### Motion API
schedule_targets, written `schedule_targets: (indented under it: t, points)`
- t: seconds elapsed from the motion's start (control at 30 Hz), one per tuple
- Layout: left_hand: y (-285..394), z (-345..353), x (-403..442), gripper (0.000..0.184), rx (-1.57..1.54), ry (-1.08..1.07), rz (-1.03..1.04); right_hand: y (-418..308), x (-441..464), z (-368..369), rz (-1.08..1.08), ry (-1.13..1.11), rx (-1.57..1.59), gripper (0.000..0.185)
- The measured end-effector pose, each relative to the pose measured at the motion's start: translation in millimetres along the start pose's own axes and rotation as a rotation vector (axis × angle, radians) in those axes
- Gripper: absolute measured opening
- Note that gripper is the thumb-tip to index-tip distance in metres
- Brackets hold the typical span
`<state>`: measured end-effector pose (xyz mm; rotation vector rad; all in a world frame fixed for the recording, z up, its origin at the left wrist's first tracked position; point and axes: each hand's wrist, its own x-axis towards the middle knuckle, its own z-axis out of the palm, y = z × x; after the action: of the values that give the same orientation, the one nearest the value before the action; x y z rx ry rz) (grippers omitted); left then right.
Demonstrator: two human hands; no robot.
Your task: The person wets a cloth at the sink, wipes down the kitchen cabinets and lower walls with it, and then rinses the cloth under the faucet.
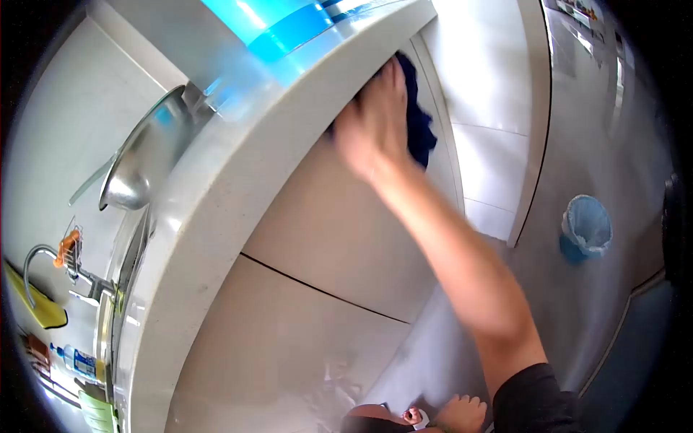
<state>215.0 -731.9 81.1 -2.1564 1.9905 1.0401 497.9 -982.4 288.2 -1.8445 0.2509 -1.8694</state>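
Note:
My right hand (375, 119) reaches up from the lower right and presses a dark blue cloth (420, 130) against the beige cabinet door (354, 209), just under the edge of the white countertop (238, 155). The back of the hand faces me and is blurred. Part of the cloth is bunched under the palm; its crumpled edge sticks out on the right side. My left hand is out of view.
On the counter are a metal bowl (141, 162), a bright blue container (278, 22), a faucet (90, 285) and a bottle (78, 361). A lined blue bin (586, 227) stands on the floor at right. A bare foot (462, 413) shows at the bottom.

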Motion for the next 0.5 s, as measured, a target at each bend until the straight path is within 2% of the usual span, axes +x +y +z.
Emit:
schedule_targets:
  t: [0.1,0.13,0.17,0.27,0.33,0.4,0.43,0.47,0.5]
  points:
    - [-7.0,12.6,-1.0,0.024,-0.001,0.120,0.035,-116.0,-54.9,-37.1,-0.017,-0.328,0.287,0.068]
    - [-8.6,16.0,1.6,0.023,0.028,0.117,0.051,-142.8,-94.0,-38.9,-0.149,-0.437,0.417,0.070]
    - [-8.9,18.2,4.1,0.023,0.055,0.111,0.068,-161.2,-132.2,-34.6,-0.206,-0.387,0.643,0.062]
    - [-11.3,17.3,9.6,0.022,0.141,-0.010,0.086,-183.1,-171.5,-18.8,-0.418,-0.330,0.538,0.047]
    - [-17.6,11.2,10.5,0.022,0.203,-0.083,0.085,-157.1,-155.2,-12.6,-0.479,-0.394,0.606,0.049]
    - [-22.0,1.4,7.8,0.024,0.050,0.059,0.034,-99.1,-126.9,-13.9,-0.392,-0.479,0.590,0.063]
    - [-22.8,-6.3,5.3,0.025,-0.028,0.130,0.010,-67.1,-106.1,-17.9,-0.334,-0.447,0.529,0.072]
    - [-16.4,-31.7,5.6,0.027,-0.036,-0.070,-0.122,-29.8,-83.2,-18.7,-0.314,-0.296,0.402,0.073]
    - [-17.1,-35.4,3.3,0.027,-0.051,-0.040,-0.118,7.3,-60.4,-19.5,-0.274,-0.153,0.273,0.074]
